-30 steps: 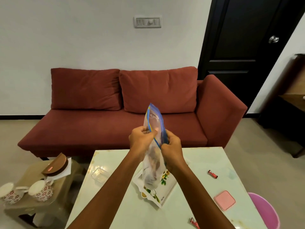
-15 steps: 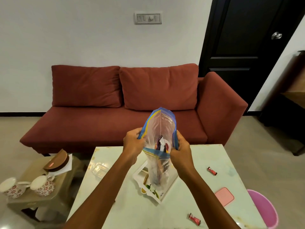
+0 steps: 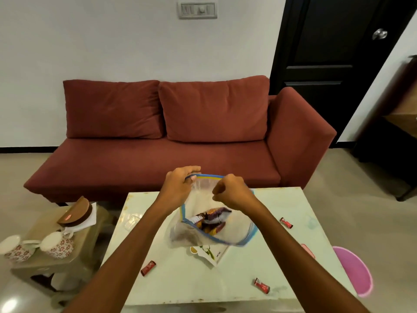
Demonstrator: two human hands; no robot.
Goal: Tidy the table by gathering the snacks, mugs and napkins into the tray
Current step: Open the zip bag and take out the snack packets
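Observation:
My left hand (image 3: 178,188) and my right hand (image 3: 232,192) both grip the blue-edged rim of a clear zip bag (image 3: 232,231), holding its mouth wide open above the white table (image 3: 259,263). Wrapped snacks (image 3: 209,219) lie inside the bag. Under the bag sits the white floral tray (image 3: 208,253), mostly hidden. Three small red snack bars lie loose on the table: one front left (image 3: 148,267), one front right (image 3: 262,285), one at the right (image 3: 286,222). Two flowered mugs (image 3: 57,245) (image 3: 15,246) stand on a low side table to the left.
A brown napkin holder with white napkins (image 3: 76,213) is on the side table (image 3: 45,265). A clear small lid (image 3: 130,221) lies at the table's left. A pink lid (image 3: 307,250) and a pink bin (image 3: 354,269) are on the right. A red sofa (image 3: 158,154) stands behind.
The bag went from upright and narrow to tilted toward me with its mouth pulled wide apart. My view dropped lower over the table, and a third red bar came into sight.

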